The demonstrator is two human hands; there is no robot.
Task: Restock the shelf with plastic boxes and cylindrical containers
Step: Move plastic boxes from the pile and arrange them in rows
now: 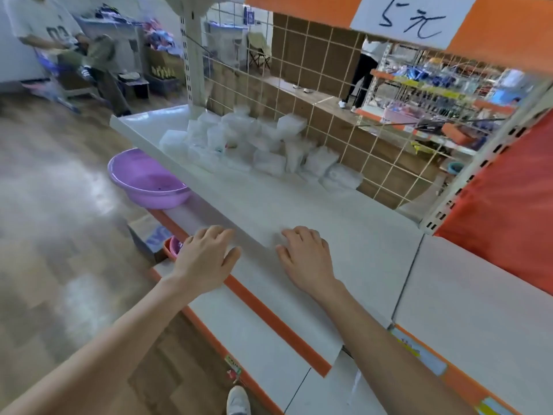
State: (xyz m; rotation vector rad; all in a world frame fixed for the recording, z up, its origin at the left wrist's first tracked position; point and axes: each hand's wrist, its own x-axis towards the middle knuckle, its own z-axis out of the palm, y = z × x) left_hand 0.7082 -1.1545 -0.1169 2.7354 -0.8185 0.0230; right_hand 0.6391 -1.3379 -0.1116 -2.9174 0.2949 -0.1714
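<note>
- A purple basin [146, 178] sits at the left, tilted a little, over the wooden floor [59, 235].
- Below it is a small pink bowl [174, 245], possibly nested in an orange one; it is too blurred to be sure.
- A cream wire grid [329, 94] stands upright at the back.
- A white sign [410, 19] handwritten "5元" is fixed to an orange banner [299, 7] overhead.
- A person in a white numbered shirt [45, 25] stands far left.
- A folding chair [258, 52] and racks of goods [434, 94] show through the grid.
- A white shoe [238, 401] is at the bottom edge.

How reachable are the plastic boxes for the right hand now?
Probably yes: the right hand is empty and only bare shelf lies between it and the plastic boxes, though they sit far back.
</note>
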